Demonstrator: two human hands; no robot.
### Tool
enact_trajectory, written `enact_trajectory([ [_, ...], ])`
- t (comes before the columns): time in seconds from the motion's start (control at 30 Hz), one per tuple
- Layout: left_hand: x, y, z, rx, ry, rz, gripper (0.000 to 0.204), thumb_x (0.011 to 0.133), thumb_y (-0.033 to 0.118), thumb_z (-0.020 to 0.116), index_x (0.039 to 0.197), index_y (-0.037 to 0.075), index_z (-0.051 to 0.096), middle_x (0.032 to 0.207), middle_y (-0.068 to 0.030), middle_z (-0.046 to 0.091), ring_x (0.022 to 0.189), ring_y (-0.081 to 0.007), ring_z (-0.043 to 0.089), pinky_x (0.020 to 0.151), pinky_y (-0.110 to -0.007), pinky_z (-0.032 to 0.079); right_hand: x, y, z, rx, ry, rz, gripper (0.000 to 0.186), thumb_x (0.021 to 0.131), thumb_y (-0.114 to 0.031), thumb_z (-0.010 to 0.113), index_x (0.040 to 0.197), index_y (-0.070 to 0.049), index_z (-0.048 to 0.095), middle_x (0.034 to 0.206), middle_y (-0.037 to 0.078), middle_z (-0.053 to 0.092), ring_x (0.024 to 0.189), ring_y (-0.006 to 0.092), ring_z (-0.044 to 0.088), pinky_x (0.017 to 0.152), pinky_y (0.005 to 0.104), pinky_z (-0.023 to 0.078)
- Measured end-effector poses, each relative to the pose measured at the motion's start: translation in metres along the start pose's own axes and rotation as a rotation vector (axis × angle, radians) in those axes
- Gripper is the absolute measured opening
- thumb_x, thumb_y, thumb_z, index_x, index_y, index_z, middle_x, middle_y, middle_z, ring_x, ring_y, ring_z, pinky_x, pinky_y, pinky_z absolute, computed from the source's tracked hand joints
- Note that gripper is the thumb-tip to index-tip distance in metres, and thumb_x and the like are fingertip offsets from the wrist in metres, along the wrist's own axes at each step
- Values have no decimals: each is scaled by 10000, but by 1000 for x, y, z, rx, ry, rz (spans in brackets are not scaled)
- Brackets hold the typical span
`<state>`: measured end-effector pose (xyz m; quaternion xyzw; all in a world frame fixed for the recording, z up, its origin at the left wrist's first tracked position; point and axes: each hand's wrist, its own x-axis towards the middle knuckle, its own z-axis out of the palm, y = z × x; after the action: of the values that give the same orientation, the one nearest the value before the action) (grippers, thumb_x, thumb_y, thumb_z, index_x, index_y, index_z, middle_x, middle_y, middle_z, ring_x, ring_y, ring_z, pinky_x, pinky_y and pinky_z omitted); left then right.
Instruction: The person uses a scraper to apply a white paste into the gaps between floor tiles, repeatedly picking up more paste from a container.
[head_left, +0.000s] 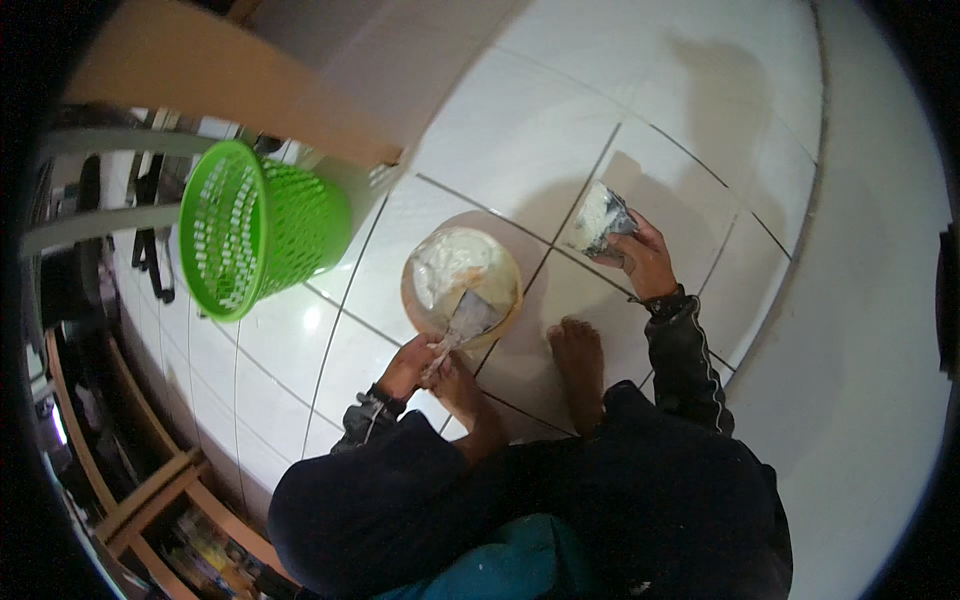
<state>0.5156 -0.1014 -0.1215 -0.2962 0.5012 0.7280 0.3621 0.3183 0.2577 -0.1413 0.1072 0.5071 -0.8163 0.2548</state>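
A round tub (pixel 445 260) of thick white paste sits on the tiled floor (pixel 520 120) in front of my feet. My left hand (pixel 410 362) grips the handle of a metal scraper (pixel 470 317), whose blade is down inside the tub, over the paste. To the right of the tub, my right hand (pixel 640 250) is closed around a dark, wide-bladed spreader (pixel 619 222) with white paste covering much of its face, held above the tiles.
A green perforated basket (pixel 300 230) stands left of the tub, beside a brown board (pixel 230 75) and grey bars (pixel 100 230). Wooden shelving (pixel 170 495) lines the lower left. A pale wall (pixel 880 300) runs along the right. My bare feet (pixel 575 370) are close behind the tub.
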Motion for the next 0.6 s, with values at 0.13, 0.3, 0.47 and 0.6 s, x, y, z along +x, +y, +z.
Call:
enact_trajectory([
  [0.13, -7, -1, 4, -96, -40, 19, 401, 959, 272, 500, 1273, 30, 442, 745, -32, 564, 479, -83, 469, 408, -230, 405, -10, 3, 42, -160, -115, 26, 417, 900, -54, 552, 1293, 43, 453, 1081, 96, 606, 1001, 196, 612, 860, 361, 558],
  [0.3, -21, 1, 19, -157, -7, 120, 334, 977, 296, 492, 1214, 65, 528, 706, 15, 470, 457, -52, 390, 396, -205, 379, -13, 20, 83, -581, -351, -149, 371, 921, -103, 579, 1245, 58, 498, 1115, 109, 615, 986, 148, 571, 866, 287, 467],
  [0.47, -40, 1, 24, -247, 72, 165, 322, 974, 305, 511, 1206, 84, 548, 715, 26, 477, 481, -42, 379, 413, -193, 362, -26, 5, 140, -811, -551, -213, 349, 908, -41, 550, 1247, 37, 519, 1133, 170, 640, 1043, 201, 616, 897, 312, 469],
  [0.6, -42, 12, 26, -231, 116, 137, 308, 957, 277, 547, 1210, 102, 558, 710, 42, 508, 488, -30, 374, 410, -198, 296, -38, 5, 159, -850, -623, -294, 381, 862, 49, 520, 1241, 24, 540, 1159, 209, 630, 1099, 254, 620, 934, 323, 464],
])
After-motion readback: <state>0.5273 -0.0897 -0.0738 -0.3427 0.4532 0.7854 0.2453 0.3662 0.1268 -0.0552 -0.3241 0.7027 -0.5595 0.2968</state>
